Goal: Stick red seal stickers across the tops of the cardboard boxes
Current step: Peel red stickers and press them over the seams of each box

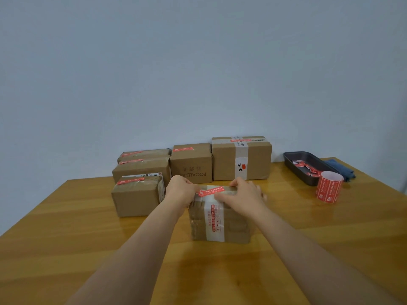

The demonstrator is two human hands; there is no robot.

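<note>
We see a big wooden table (88,227) with a row of brown boxes at twelve o'clock, and those five boxes already wear red stickers on their tops. The tallest one (241,158) stands at one o'clock, with a middle box (191,164) beside it and three flat ones at eleven o'clock. Right in the middle, near us, sits the box we are working on (217,219), with a white tape band down its front. A dark tray (293,158) with peeled scraps and a blue cloth (340,169) lie at two o'clock, and the sticker roll (329,187) stands just in front of the tray. On top of our box lies the red seal sticker (210,191). Our left hand (179,191) curls on the box's left top edge and touches the sticker's left end, though we cannot tell if it pinches it. Our right hand (244,198) lies on the top with loose fingers, thumb pressing near the sticker's right end. The sticker looks a bit tilted, so we think it may stick on crooked. If we press too fast, it may wrinkle or trap a bubble. If our hands push sideways, the box may slide on the smooth table. Sticky glue may also cling to our fingers and lift a corner.
</note>
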